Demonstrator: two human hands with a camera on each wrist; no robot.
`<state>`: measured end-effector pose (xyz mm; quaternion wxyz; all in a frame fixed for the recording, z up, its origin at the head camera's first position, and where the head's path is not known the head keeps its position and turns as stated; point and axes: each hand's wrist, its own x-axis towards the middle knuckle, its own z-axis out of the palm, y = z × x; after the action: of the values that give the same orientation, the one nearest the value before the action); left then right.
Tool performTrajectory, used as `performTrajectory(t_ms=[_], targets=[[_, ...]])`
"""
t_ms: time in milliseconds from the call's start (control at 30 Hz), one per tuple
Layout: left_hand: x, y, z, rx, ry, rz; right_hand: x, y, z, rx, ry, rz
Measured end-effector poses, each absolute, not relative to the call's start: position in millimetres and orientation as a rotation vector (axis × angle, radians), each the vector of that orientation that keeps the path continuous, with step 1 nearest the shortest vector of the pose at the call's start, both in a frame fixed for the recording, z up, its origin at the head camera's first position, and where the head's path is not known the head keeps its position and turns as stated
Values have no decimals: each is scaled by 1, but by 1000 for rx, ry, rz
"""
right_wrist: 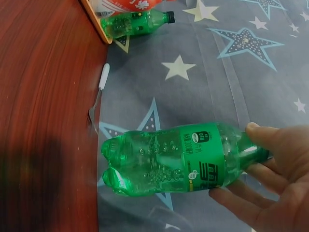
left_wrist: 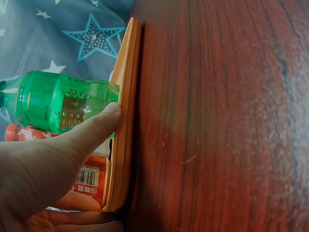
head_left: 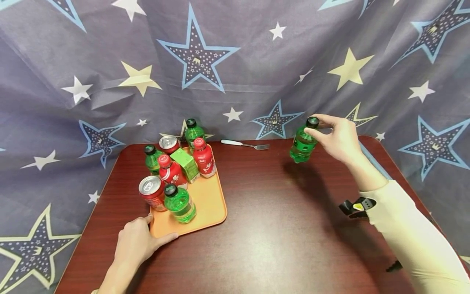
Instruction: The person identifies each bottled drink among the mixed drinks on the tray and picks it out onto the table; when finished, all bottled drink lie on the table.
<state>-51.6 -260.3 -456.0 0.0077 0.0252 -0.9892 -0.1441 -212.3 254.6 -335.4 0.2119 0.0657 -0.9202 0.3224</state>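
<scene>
My right hand [head_left: 340, 139] pinches a green soda bottle [head_left: 303, 146] by its neck, just below the black cap, and holds it upright above the table at the back right. In the right wrist view the bottle's lobed base is off the tabletop. At the near left corner of an orange tray [head_left: 209, 204], my left hand [head_left: 136, 241] grips the rim, thumb along the front edge and fingers at the left side. Nearest to it on the tray stand a green bottle [head_left: 180, 206] and a red can [head_left: 151, 194].
Also on the tray are red bottles [head_left: 171, 173], a green box [head_left: 186, 163], another can [head_left: 169, 143] and more green bottles [head_left: 194, 132]. A white-handled fork [head_left: 244, 144] lies at the table's back edge. Behind hangs a star-patterned cloth [head_left: 249, 49].
</scene>
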Motion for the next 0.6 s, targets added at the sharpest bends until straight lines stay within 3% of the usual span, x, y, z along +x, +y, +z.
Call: performTrajectory(t_ms=[600], targets=[[-52,-261,-457,67,-3098,-438,-207,280,-335,117,-2551,823]])
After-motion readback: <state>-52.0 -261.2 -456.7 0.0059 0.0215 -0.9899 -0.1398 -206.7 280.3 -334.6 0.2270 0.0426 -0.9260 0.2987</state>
